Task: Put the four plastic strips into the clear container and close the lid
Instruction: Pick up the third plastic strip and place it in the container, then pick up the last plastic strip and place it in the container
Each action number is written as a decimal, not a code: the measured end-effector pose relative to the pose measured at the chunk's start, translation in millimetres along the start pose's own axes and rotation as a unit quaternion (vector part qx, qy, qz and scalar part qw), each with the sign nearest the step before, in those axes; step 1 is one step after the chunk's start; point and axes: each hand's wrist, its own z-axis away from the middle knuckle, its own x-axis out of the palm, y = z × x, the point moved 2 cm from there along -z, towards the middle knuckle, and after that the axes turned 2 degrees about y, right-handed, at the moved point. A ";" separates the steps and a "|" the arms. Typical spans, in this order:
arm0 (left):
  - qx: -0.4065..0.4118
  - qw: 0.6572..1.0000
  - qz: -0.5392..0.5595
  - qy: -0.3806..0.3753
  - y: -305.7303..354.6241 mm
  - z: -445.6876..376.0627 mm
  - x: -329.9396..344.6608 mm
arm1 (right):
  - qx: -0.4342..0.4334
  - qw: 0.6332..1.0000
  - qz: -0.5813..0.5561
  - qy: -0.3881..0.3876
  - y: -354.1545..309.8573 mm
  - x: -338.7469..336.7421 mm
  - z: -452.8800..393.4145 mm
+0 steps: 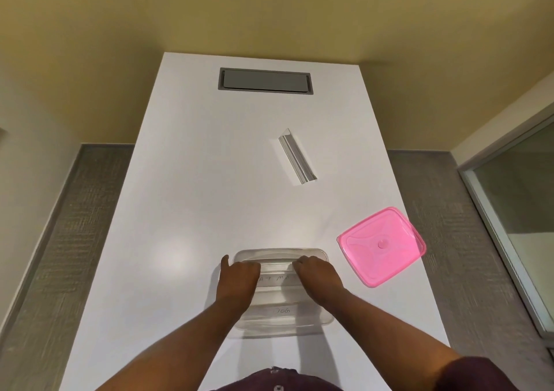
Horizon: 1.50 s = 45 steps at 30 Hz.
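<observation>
Both hands are down inside the clear container (281, 288) in the lower middle of the frame, the left hand (238, 276) over its left part with the thumb sticking out past the left rim, the right hand (319, 276) over its right part. The fingers of both curl downward onto a clear plastic strip (277, 267) that lies crosswise in the container between them; whether they pinch it or only press on it I cannot tell. The container is open and sits on the white desk (186, 210), with faint writing showing through its walls. Just right of it, apart from it, the pink lid (381, 246) lies flat on the desk, turned at an angle, close to the desk's right edge. Further up, right of centre, another clear plastic strip (296, 159) lies on the desk slanting from upper left to lower right. Near the desk's far end sits a grey rectangular hatch (265, 80), closed. A dark maroon sleeve (479, 375) shows at the bottom right.
</observation>
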 end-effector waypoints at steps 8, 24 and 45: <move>0.039 0.999 0.007 -0.002 0.0 5.4 -9.1 | 0.007 0.999 -0.023 0.027 -1.4 -1.8 2.8; -0.060 0.928 0.322 0.175 -20.2 -86.0 -107.5 | 0.243 0.789 -0.520 0.220 65.5 -89.0 -57.7; -0.014 0.929 0.371 0.001 0.1 -385.3 -180.1 | 0.432 0.395 -0.800 0.128 129.6 -59.4 -204.2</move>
